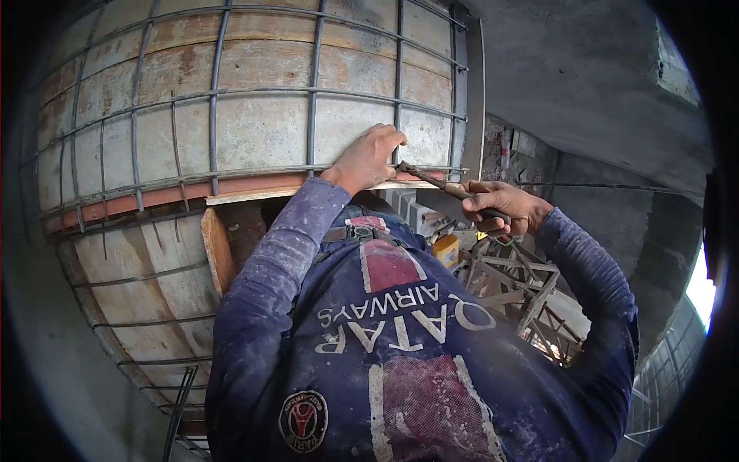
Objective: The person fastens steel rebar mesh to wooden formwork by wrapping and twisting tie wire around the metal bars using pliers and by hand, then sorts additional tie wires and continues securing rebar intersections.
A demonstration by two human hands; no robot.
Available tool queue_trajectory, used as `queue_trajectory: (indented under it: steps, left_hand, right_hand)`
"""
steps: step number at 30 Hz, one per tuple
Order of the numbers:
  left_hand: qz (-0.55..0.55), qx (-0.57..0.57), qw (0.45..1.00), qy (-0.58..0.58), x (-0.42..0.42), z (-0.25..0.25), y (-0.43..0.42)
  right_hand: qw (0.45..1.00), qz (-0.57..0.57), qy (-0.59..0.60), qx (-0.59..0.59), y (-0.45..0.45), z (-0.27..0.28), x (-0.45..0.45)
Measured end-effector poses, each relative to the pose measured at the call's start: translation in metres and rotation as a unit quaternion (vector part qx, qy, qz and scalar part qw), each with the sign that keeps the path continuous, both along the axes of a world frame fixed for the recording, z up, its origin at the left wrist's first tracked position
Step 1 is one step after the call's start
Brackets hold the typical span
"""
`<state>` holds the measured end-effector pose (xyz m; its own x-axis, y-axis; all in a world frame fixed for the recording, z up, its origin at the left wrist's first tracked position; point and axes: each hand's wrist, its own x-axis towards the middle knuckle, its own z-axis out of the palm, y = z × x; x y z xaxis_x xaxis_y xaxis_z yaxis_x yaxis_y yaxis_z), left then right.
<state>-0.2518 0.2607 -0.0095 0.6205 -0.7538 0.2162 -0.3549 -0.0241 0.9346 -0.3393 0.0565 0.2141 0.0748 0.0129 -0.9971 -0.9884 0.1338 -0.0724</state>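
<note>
In the head view, my right hand (504, 208) is wrapped around the handles of long, worn pincers (431, 177). Their head reaches left to the crossing of two steel bars, at the lower edge of the mesh. Close to that head, my left hand (369, 158) has its fingers curled around an upright rebar (399, 69), with the thumb lower down. Whether a thin wire sits between its fingertips is too small to tell. The rebar mesh (314, 91) stands just in front of pale, stained boards (262, 131).
A wooden strip (254, 195) runs along the mesh's lower edge, and bar ends stick out below it. More boards with bars (146, 296) lie lower left. Beneath my right arm are a yellow container (445, 251) and a jumble of timber frames (531, 281). Concrete (585, 85) slopes at upper right.
</note>
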Motion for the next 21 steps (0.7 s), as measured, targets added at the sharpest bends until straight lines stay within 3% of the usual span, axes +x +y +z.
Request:
queue_trajectory:
  steps: [2, 4, 5, 6, 7, 8, 10, 12, 14, 15, 17, 18, 20, 21]
  left_hand:
    - [-0.014, 0.007, 1.0, -0.008, 0.003, 0.002, -0.001]
    - [-0.034, 0.021, 0.998, 0.039, 0.003, 0.005, 0.0]
    - [-0.04, 0.027, 0.998, 0.033, 0.005, 0.006, 0.0]
    - [-0.045, 0.03, 0.998, 0.034, 0.007, 0.008, 0.0]
    - [-0.049, 0.033, 0.998, 0.037, 0.007, 0.011, 0.0]
    - [-0.054, 0.039, 0.997, 0.034, 0.007, 0.015, -0.001]
    - [-0.045, 0.069, 0.994, 0.068, 0.008, 0.029, 0.003]
    - [-0.029, 0.081, 0.992, 0.091, 0.005, 0.031, 0.007]
    - [-0.017, 0.089, 0.989, 0.114, -0.004, 0.031, 0.005]
    - [0.016, 0.024, 0.967, 0.251, -0.009, 0.029, 0.0]
    - [0.055, -0.087, 0.876, 0.471, -0.016, 0.044, -0.008]
    - [0.056, -0.079, 0.878, 0.469, -0.019, 0.052, -0.009]
    - [0.075, -0.155, 0.783, 0.598, -0.017, 0.066, -0.015]
    - [0.071, -0.179, 0.763, 0.617, -0.014, 0.073, -0.014]
  right_hand:
    - [0.999, 0.028, -0.03, -0.007, -0.003, -0.001, -0.004]
    - [0.967, 0.201, -0.121, -0.098, 0.002, -0.007, -0.009]
    - [0.879, 0.437, -0.143, -0.125, 0.003, 0.003, 0.006]
    - [0.881, 0.43, -0.15, -0.124, -0.002, -0.001, 0.006]
    - [0.958, 0.264, -0.101, -0.046, -0.007, -0.005, 0.005]
    - [0.994, 0.087, -0.046, 0.036, -0.012, -0.008, 0.002]
    - [0.998, 0.041, -0.026, 0.043, -0.024, -0.009, -0.001]
    - [0.967, -0.141, -0.049, 0.208, -0.046, -0.017, -0.009]
    - [0.978, -0.104, -0.067, 0.167, -0.048, -0.023, -0.019]
    - [0.978, -0.087, -0.106, 0.159, -0.043, -0.024, -0.02]
    - [0.967, -0.087, -0.157, 0.179, -0.038, -0.029, -0.015]
    - [0.965, -0.091, -0.159, 0.185, -0.034, -0.034, -0.015]
    - [0.925, -0.11, -0.227, 0.286, -0.026, -0.048, -0.01]
    - [0.913, -0.11, -0.228, 0.319, -0.024, -0.056, -0.007]
